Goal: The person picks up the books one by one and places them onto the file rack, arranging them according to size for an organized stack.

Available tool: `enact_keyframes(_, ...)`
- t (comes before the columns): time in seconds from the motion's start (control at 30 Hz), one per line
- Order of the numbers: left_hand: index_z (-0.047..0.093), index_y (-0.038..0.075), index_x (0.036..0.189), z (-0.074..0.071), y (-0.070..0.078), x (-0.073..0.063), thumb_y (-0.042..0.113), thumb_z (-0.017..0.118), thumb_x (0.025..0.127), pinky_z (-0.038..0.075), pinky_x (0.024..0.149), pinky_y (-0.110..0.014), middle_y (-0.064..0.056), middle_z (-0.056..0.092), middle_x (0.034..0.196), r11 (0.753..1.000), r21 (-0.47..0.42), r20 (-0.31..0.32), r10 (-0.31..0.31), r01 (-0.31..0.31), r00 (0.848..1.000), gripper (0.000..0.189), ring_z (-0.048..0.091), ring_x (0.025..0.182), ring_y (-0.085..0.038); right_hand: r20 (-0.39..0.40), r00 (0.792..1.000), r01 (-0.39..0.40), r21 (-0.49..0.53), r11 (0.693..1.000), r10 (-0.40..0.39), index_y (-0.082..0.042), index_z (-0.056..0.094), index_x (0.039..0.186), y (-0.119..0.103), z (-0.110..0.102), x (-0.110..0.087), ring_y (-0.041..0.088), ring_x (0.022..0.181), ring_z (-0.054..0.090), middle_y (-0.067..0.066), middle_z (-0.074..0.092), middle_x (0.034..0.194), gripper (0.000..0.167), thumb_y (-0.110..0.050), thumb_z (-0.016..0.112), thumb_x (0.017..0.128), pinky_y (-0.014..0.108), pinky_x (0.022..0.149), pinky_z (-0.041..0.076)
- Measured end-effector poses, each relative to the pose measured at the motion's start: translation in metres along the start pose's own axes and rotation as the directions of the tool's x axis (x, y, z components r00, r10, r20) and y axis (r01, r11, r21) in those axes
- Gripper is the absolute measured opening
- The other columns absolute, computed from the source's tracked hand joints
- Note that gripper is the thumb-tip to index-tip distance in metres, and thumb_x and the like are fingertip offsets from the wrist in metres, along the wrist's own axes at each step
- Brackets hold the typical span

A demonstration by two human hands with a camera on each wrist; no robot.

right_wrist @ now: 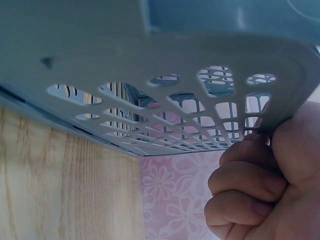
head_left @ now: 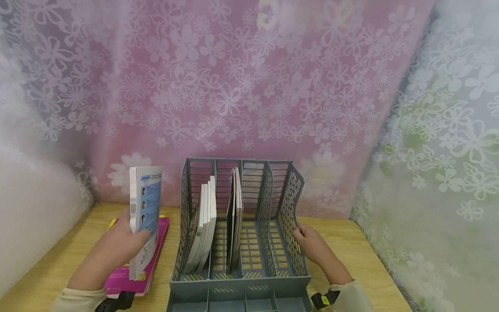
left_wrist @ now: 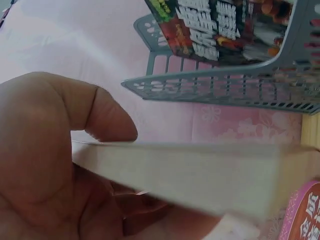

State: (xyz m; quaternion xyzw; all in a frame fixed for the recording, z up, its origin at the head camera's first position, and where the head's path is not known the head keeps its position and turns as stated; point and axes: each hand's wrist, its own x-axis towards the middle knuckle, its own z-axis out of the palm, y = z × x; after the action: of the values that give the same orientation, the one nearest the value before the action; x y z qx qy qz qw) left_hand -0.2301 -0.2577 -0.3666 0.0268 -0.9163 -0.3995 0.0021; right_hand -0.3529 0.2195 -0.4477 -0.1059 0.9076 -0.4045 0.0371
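Observation:
My left hand (head_left: pixel 113 251) grips a thick white and blue book (head_left: pixel 148 195), held upright to the left of the grey desk file rack (head_left: pixel 240 284). The thumb lies on one cover and the fingers on the other; in the left wrist view the pale page edge (left_wrist: pixel 200 175) shows between them. With my right hand (head_left: pixel 315 245) I pinch the edge of the rack's perforated right side wall (head_left: pixel 290 208); in the right wrist view curled fingers (right_wrist: pixel 242 182) are at that edge. Several books (head_left: pixel 206 225) lean in the leftmost compartment, and some thin ones (head_left: pixel 235 216) stand in the second.
A magenta book (head_left: pixel 160 242) lies on the wooden table (head_left: pixel 347 251), below and behind the held book. Small front trays (head_left: pixel 226 304) line the rack's near side. A pink flowered curtain (head_left: pixel 249 86) hangs behind, with a pale flowered one (head_left: pixel 440 195) at the right.

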Motion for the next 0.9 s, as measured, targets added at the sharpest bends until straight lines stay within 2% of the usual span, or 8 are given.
enact_keyframes(0.1, -0.009, -0.002, 0.161, 0.0023, 0.0013, 0.0004, 0.021, 0.048, 0.104, 0.057, 0.070, -0.062, -0.045, 0.030, 0.152, 0.998, -0.058, -0.004, 0.004, -0.004, 1.000, 0.084, 0.055, 0.118, -0.063, -0.004, 1.000, 0.000, 0.002, 1.000, 0.000, -0.009, 0.042, 0.081, -0.0005, 0.0003, 0.0003, 0.017, 0.057, 0.026, 0.005, 0.039, 0.069, 0.035, -0.024, 0.039, 0.113, 0.032, 0.056, 0.030)
enact_keyframes(0.17, -0.003, -0.001, 0.163, 0.0029, 0.0012, -0.0003, 0.033, 0.048, 0.107, 0.059, 0.064, -0.052, -0.045, 0.035, 0.150, 0.998, -0.067, -0.024, -0.016, 0.015, 1.000, 0.083, 0.061, 0.112, -0.058, -0.005, 1.000, 0.001, 0.001, 1.000, -0.001, -0.009, 0.042, 0.081, -0.0010, 0.0005, 0.0002, 0.018, 0.057, 0.027, 0.005, 0.039, 0.069, 0.035, -0.024, 0.039, 0.112, 0.032, 0.056, 0.030)
enact_keyframes(0.23, 0.009, -0.003, 0.162, 0.0025, -0.0001, -0.0012, 0.047, 0.044, 0.108, 0.058, 0.060, -0.043, -0.043, 0.043, 0.145, 0.998, -0.045, -0.055, -0.044, 0.041, 0.998, 0.082, 0.068, 0.101, -0.048, -0.005, 1.000, 0.003, 0.002, 1.000, -0.003, -0.009, 0.043, 0.081, -0.0015, 0.0007, 0.0002, 0.018, 0.057, 0.027, 0.005, 0.039, 0.069, 0.035, -0.023, 0.039, 0.112, 0.032, 0.057, 0.030)
enact_keyframes(0.3, 0.022, -0.006, 0.159, 0.0017, -0.0015, -0.0023, 0.059, 0.038, 0.107, 0.056, 0.058, -0.041, -0.041, 0.052, 0.139, 0.998, -0.006, -0.086, -0.065, 0.065, 0.994, 0.085, 0.071, 0.089, -0.039, -0.001, 1.000, 0.002, 0.004, 1.000, -0.002, -0.009, 0.043, 0.081, -0.0017, 0.0008, 0.0001, 0.017, 0.057, 0.028, 0.005, 0.039, 0.069, 0.034, -0.023, 0.039, 0.112, 0.032, 0.056, 0.031)
enact_keyframes(0.43, 0.037, -0.010, 0.152, 0.0000, -0.0032, -0.0030, 0.058, 0.028, 0.108, 0.051, 0.053, -0.039, -0.038, 0.061, 0.129, 0.993, 0.069, -0.123, -0.082, 0.091, 0.989, 0.081, 0.067, 0.074, -0.026, 0.001, 1.000, 0.002, 0.004, 1.000, -0.002, -0.009, 0.043, 0.081, -0.0016, 0.0004, -0.0004, 0.017, 0.057, 0.028, 0.005, 0.040, 0.068, 0.035, -0.022, 0.038, 0.112, 0.032, 0.056, 0.031)
enact_keyframes(0.53, 0.040, -0.011, 0.150, 0.0002, -0.0028, -0.0017, 0.051, 0.027, 0.110, 0.051, 0.054, -0.040, -0.038, 0.061, 0.129, 0.991, 0.107, -0.142, -0.070, 0.085, 0.987, 0.075, 0.070, 0.081, -0.031, -0.003, 1.000, 0.005, 0.002, 1.000, -0.005, -0.009, 0.043, 0.080, -0.0012, 0.0000, -0.0001, 0.018, 0.057, 0.028, 0.005, 0.040, 0.068, 0.035, -0.022, 0.038, 0.112, 0.032, 0.056, 0.031)
enact_keyframes(0.67, 0.044, -0.011, 0.147, 0.0005, -0.0027, 0.0010, 0.051, 0.028, 0.110, 0.051, 0.055, -0.040, -0.037, 0.062, 0.128, 0.986, 0.145, -0.176, -0.061, 0.087, 0.982, 0.074, 0.073, 0.089, -0.039, 0.001, 1.000, 0.006, 0.004, 1.000, -0.006, -0.009, 0.043, 0.080, -0.0009, 0.0001, 0.0001, 0.017, 0.057, 0.028, 0.005, 0.040, 0.068, 0.035, -0.023, 0.039, 0.113, 0.032, 0.056, 0.031)
enact_keyframes(0.9, 0.046, -0.009, 0.147, 0.0020, -0.0048, 0.0039, 0.056, 0.030, 0.109, 0.053, 0.055, -0.044, -0.037, 0.063, 0.126, 0.981, 0.169, -0.239, -0.054, 0.097, 0.970, 0.077, 0.074, 0.088, -0.045, -0.001, 1.000, 0.002, -0.006, 1.000, -0.002, -0.009, 0.044, 0.081, -0.0019, 0.0008, 0.0001, 0.017, 0.056, 0.028, 0.005, 0.040, 0.068, 0.035, -0.023, 0.039, 0.112, 0.032, 0.056, 0.031)
